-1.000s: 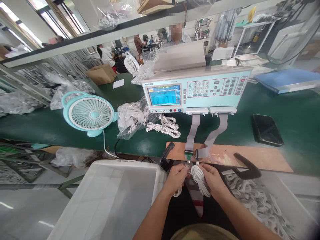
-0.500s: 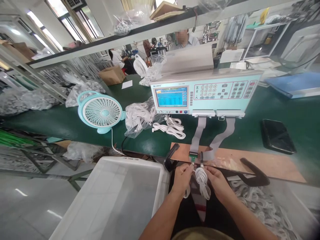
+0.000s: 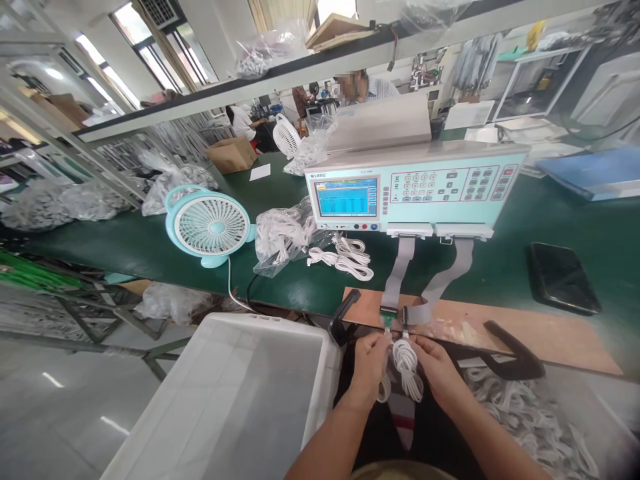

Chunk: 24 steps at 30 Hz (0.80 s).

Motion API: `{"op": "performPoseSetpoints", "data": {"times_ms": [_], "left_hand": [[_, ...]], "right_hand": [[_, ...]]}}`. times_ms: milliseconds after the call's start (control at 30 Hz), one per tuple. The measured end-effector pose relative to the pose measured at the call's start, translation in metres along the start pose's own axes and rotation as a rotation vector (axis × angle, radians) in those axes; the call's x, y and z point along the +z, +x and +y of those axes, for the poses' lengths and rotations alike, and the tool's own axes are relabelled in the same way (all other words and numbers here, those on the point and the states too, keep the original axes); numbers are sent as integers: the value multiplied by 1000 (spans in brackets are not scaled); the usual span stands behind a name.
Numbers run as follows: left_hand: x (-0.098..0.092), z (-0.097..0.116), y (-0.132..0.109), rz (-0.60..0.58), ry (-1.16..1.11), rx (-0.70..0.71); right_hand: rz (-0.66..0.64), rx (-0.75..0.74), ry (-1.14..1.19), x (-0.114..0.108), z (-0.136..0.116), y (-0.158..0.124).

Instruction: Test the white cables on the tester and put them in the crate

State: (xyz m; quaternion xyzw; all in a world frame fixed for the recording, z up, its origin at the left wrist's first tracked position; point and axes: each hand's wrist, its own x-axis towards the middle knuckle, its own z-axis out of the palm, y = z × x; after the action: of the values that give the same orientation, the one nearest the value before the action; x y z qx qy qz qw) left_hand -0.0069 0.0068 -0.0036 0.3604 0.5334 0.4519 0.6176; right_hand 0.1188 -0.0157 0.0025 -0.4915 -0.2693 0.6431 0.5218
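Note:
My left hand (image 3: pixel 371 363) is closed in a pinch on a cable plug at the small green circuit board (image 3: pixel 387 321) on the bench edge. Beside it, my right hand (image 3: pixel 434 360) pinches the other end of the coiled white cable (image 3: pixel 406 365), close to the black connector (image 3: pixel 405 317). The coil hangs between my hands, and part of it shows below my left fingers. Two grey ribbon cables (image 3: pixel 400 267) run from the board and connector up to the cable tester (image 3: pixel 415 190), whose blue screen is lit. My fingers partly hide both plugs.
Bundled white cables (image 3: pixel 345 257) and a bag of cables (image 3: pixel 285 233) lie left of the tester, near a light-blue fan (image 3: pixel 215 227). A white bin (image 3: pixel 220 393) stands at my left. A phone (image 3: pixel 563 277) rests on the right. Loose cables (image 3: pixel 530 413) are heaped below.
The whole view has shifted slightly, putting things a little further right. Both hands stay at the connectors with the cable; no other clear change shows.

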Motion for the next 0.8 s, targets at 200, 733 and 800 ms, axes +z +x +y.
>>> {"op": "performPoseSetpoints", "data": {"times_ms": [200,733,800], "left_hand": [[-1,-11,1,23,28,50],[1,8,-1,-14,129,83],[4,11,1,-31,129,80]], "right_hand": [[25,-10,-20,3,1,-1],[216,60,1,12,-7,-4],[183,44,-10,8,-4,-1]]}}
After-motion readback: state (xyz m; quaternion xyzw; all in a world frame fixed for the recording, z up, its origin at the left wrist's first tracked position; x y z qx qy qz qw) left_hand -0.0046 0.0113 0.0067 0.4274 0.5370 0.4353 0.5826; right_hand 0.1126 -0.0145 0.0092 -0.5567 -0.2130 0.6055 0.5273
